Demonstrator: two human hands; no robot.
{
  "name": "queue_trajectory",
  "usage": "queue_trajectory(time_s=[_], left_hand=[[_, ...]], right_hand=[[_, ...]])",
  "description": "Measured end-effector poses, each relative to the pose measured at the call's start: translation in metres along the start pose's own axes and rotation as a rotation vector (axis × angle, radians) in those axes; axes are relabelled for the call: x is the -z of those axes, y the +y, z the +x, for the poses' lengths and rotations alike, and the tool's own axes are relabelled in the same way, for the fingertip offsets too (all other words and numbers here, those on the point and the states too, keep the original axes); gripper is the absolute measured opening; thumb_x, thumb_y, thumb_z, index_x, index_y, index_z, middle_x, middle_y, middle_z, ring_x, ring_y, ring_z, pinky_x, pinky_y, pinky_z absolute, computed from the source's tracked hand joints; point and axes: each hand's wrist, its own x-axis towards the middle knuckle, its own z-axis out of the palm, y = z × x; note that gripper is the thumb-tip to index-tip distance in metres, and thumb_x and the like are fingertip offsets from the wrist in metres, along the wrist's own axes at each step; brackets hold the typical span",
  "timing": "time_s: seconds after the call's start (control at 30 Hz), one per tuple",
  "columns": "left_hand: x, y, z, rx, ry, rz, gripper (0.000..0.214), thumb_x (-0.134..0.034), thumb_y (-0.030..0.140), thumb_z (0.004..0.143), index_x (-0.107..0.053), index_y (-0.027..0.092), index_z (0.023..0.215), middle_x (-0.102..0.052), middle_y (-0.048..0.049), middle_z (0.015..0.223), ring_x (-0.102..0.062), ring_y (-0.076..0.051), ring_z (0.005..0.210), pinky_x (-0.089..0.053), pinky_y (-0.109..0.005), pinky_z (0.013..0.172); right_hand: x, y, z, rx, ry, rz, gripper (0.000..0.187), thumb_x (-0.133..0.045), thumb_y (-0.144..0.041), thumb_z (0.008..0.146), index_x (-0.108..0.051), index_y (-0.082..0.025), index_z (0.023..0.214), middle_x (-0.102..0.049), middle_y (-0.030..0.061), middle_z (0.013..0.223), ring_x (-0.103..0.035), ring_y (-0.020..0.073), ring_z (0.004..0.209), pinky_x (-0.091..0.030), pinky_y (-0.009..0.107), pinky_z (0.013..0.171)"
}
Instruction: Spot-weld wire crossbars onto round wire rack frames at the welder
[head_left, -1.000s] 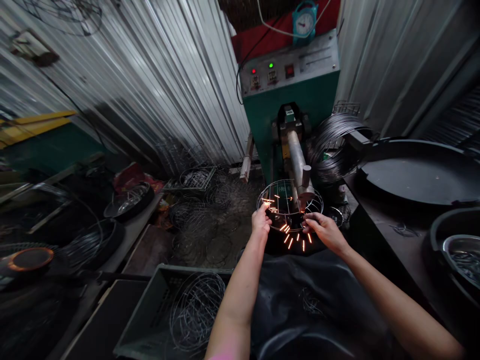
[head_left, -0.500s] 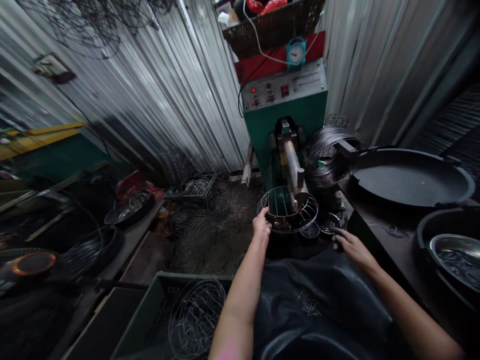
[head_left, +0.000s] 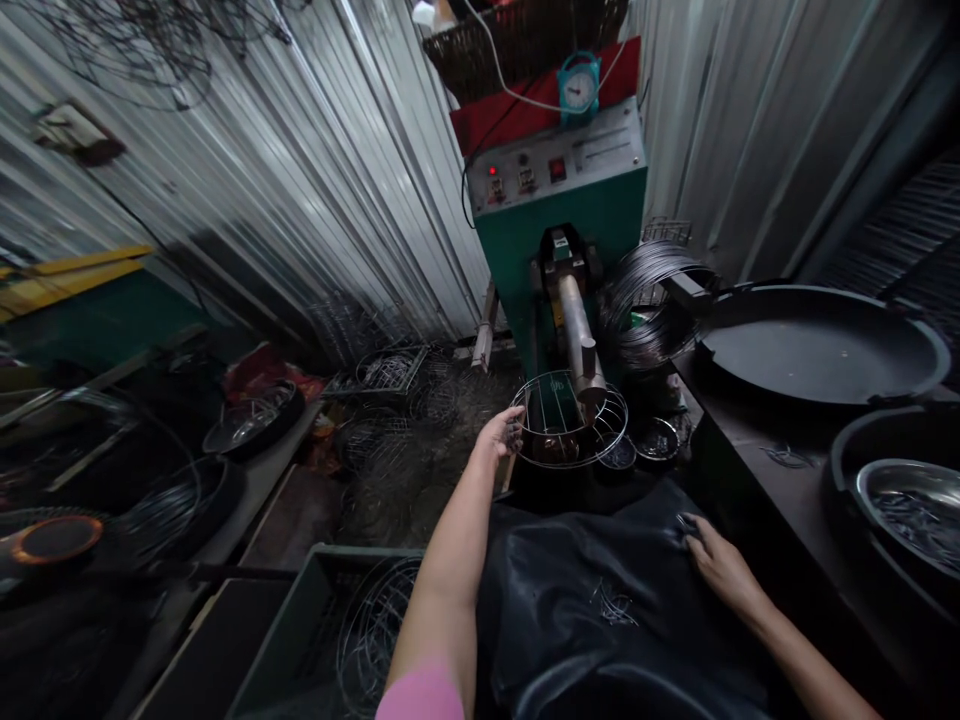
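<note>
Head view: the left hand (head_left: pixel 501 434), fingers curled, holds the wire basket (head_left: pixel 561 466) at the welder arm's (head_left: pixel 576 320) tip; a loose grip could let it tilt. Over the black apron (head_left: pixel 547 590), the right hand (head_left: pixel 716 560) is half-closed, contents unclear.

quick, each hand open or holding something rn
Left hand: at the wire frame, grip unclear.
Right hand: partly curled by the black sheet, contents unclear.
</note>
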Motion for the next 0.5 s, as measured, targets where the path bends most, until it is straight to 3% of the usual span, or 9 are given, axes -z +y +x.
queue_trajectory(time_s=[0.13,0.33,0.4,0.5], left_hand=[[-0.004,-0.006,0.001,-0.047,-0.015,-0.037,0.029,-0.067,0.025,0.064,-0.04,0.017,0.058,-0.035,0.0077,0.045,-0.026,-0.003,0.033,-0.017,-0.016,0.035],[-0.002,-0.025,-0.01,-0.125,0.057,-0.14,0.025,-0.065,0.022,0.062,-0.04,0.017,0.06,-0.032,0.0086,0.045,-0.023,-0.002,0.033,-0.016,-0.016,0.033],[-0.003,-0.027,-0.014,-0.148,0.1,-0.156,0.023,-0.065,0.021,0.061,-0.042,0.017,0.061,-0.03,0.0093,0.046,-0.02,-0.001,0.033,-0.016,-0.016,0.033],[-0.007,-0.03,-0.02,-0.187,0.14,-0.172,0.021,-0.064,0.021,0.059,-0.044,0.017,0.061,-0.028,0.0101,0.045,-0.017,-0.001,0.033,-0.015,-0.016,0.033]], right_hand=[[0.0,-0.006,0.007,-0.222,0.077,-0.057,0.033,-0.048,-0.031,0.064,-0.057,-0.018,0.093,-0.068,0.0069,0.075,-0.064,0.0232,0.071,-0.049,0.033,0.067],[0.004,-0.01,0.002,-0.17,-0.077,0.135,0.021,-0.05,-0.039,0.069,-0.057,-0.02,0.075,-0.053,-0.004,0.046,-0.052,0.0152,0.047,-0.041,0.027,0.049],[0.004,-0.025,0.001,-0.179,-0.08,0.27,0.024,-0.054,-0.041,0.069,-0.057,-0.018,0.075,-0.054,-0.0032,0.048,-0.052,0.0136,0.046,-0.04,0.025,0.047],[0.001,-0.071,0.007,-0.08,-0.049,0.514,0.03,-0.06,-0.045,0.072,-0.057,-0.017,0.083,-0.064,0.0028,0.067,-0.059,0.0142,0.057,-0.045,0.025,0.052]])
